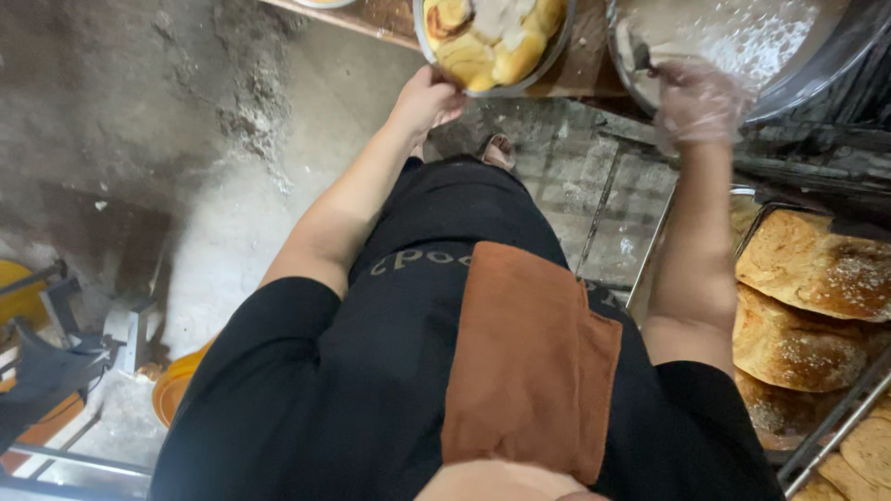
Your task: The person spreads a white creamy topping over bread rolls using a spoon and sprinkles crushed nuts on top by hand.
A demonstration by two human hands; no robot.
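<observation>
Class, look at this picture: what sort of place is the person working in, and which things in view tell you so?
Probably a bakery kitchen. Flat round breads lie stacked on a metal rack, the left hand holds a tin of glazed rolls, and the gloved right hand reaches into a large mixing bowl.

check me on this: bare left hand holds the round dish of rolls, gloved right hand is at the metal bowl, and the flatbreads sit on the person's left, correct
Not quite. The head view shows the flatbreads on the person's right. The rest holds: left hand on the dish of rolls, gloved right hand at the metal bowl.
</observation>
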